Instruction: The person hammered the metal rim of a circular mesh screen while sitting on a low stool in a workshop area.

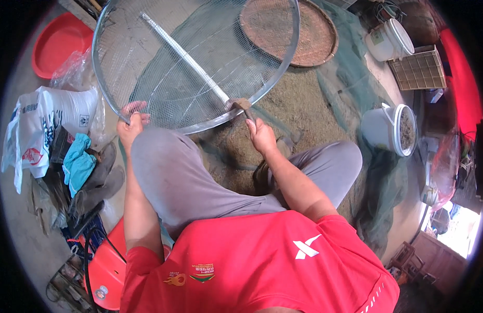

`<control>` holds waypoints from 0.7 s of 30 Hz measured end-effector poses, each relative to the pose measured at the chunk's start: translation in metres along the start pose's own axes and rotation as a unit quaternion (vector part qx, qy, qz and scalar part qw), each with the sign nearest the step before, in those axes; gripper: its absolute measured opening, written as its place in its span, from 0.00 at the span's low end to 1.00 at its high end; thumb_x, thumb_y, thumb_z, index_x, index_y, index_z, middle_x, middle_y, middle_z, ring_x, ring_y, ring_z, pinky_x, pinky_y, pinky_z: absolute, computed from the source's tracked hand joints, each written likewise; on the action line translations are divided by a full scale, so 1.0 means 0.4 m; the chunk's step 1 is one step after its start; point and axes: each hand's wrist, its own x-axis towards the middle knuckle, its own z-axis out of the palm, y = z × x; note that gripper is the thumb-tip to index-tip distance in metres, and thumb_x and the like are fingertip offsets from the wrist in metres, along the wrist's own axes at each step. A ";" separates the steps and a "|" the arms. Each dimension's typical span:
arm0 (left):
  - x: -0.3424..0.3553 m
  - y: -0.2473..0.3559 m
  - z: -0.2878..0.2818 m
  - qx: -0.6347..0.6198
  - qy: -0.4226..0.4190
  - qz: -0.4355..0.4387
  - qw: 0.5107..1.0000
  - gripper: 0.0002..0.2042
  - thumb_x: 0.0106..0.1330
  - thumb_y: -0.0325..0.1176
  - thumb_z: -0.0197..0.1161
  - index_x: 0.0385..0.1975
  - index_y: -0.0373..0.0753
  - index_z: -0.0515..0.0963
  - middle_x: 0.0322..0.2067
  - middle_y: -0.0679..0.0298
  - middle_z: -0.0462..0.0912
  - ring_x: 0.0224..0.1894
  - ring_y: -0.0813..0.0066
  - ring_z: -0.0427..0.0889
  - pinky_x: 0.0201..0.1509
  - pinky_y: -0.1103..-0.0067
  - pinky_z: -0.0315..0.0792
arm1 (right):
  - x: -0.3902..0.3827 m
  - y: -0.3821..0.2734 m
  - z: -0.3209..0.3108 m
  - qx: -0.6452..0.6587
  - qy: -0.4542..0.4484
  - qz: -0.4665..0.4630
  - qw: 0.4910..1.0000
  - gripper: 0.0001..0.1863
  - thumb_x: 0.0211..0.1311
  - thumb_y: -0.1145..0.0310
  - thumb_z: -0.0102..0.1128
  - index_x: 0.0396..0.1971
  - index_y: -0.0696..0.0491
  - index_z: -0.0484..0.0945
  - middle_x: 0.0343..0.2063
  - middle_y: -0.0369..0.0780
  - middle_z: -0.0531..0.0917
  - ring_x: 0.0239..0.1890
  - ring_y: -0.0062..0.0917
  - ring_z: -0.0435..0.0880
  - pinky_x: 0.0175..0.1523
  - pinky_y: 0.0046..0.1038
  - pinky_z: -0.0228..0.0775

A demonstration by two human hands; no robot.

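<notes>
A large round mesh sieve (168,78) with a metal rim and a white bar (184,56) across it fills the upper middle. My left hand (132,123) grips its rim at the lower left, fingertips showing through the mesh. My right hand (260,134) holds a short brown handle (245,110) where the bar meets the near rim. Below the sieve and between my bent legs lies a mound of brownish granular material (225,156), spread over green netting (340,99).
A woven round tray (288,31) sits beyond the sieve. Right: white bucket of grains (382,130), white bucket (387,41), plastic crate (417,70). Left: red basin (59,44), white sack (33,120), teal cloth (77,164), boots (100,177), red plastic object (106,276).
</notes>
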 end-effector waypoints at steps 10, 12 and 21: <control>0.016 -0.030 -0.024 0.017 -0.023 0.013 1.000 0.12 0.57 0.23 0.47 0.39 0.31 0.74 0.36 0.59 0.82 0.25 0.78 0.78 0.29 0.82 0.73 | 0.000 -0.002 0.001 0.007 0.001 -0.002 1.000 0.28 0.63 0.42 0.41 0.33 0.56 0.69 0.26 0.57 0.78 0.33 0.55 0.76 0.38 0.49 0.67; 0.017 -0.033 -0.026 -0.005 -0.046 -0.022 0.999 0.15 0.60 0.23 0.50 0.48 0.33 0.71 0.42 0.58 0.79 0.31 0.76 0.79 0.34 0.81 0.74 | -0.002 0.005 0.010 0.017 0.000 -0.005 1.000 0.28 0.63 0.42 0.40 0.33 0.56 0.69 0.26 0.57 0.78 0.33 0.55 0.76 0.38 0.49 0.67; -0.037 -0.042 0.010 -0.172 -0.128 -0.219 0.952 0.29 0.59 0.24 0.55 0.61 0.34 0.54 0.50 0.49 0.72 0.44 0.61 0.79 0.42 0.72 0.77 | 0.000 0.003 0.027 0.030 0.006 -0.009 0.999 0.27 0.63 0.42 0.42 0.34 0.55 0.69 0.27 0.57 0.78 0.34 0.56 0.76 0.39 0.49 0.67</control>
